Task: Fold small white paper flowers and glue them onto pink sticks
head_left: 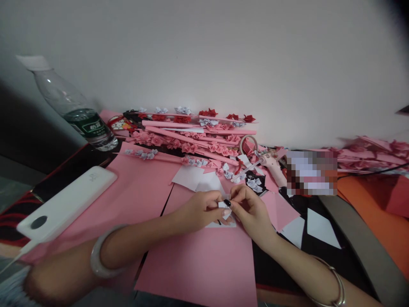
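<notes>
Between my two hands is a small piece of folded white paper, pinched at its edges. My left hand grips it from the left with thumb and bent fingers. From the right, my right hand closes thumb and forefinger on its upper edge. The fingers hide part of the folds. Below the hands, a flat white paper lies on a large pink sheet. Just beyond them are white paper squares and small white paper flowers.
Pink paper sticks with paper flowers lie along the wall. A glue gun and a tape roll rest behind my right hand. On the left stand a water bottle and a white power bank with a cable. Orange paper lies right.
</notes>
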Demonstrator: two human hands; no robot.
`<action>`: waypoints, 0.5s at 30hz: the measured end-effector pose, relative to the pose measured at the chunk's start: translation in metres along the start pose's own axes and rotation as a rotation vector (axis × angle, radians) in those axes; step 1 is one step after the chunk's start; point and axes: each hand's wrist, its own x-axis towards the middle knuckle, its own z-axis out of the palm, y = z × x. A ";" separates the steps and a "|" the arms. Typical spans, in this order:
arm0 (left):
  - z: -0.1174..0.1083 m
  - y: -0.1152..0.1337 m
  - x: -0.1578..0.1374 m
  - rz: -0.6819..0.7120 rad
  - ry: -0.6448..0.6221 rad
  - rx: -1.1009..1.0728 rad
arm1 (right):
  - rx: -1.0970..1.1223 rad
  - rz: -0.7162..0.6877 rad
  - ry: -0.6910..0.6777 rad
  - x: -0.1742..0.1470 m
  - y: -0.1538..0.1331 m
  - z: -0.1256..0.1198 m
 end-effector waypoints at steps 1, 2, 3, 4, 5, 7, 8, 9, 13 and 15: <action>0.000 0.000 0.000 0.001 -0.002 -0.003 | 0.007 0.010 0.004 0.000 0.000 0.000; 0.000 0.001 0.000 0.000 -0.002 0.001 | 0.015 0.017 0.005 0.001 0.000 0.000; 0.000 0.001 -0.001 0.000 0.001 0.014 | 0.025 0.023 0.002 0.001 -0.001 0.000; 0.001 0.002 -0.001 0.000 0.008 0.033 | 0.036 0.025 -0.003 0.001 -0.001 0.000; 0.001 0.003 -0.001 0.002 0.016 0.056 | 0.048 0.030 -0.009 0.001 -0.001 0.001; 0.001 0.004 -0.002 0.008 0.034 0.099 | 0.073 0.048 -0.028 0.002 -0.002 0.001; 0.002 0.004 -0.002 0.009 0.047 0.116 | 0.086 0.061 -0.033 0.002 -0.002 0.001; 0.002 0.004 -0.002 0.006 0.058 0.133 | 0.099 0.075 -0.039 0.002 -0.002 0.001; 0.002 0.006 -0.003 -0.018 0.082 0.217 | 0.150 0.142 -0.060 0.003 -0.001 0.001; 0.002 0.007 -0.003 -0.020 0.086 0.247 | 0.170 0.175 -0.079 0.003 -0.002 0.002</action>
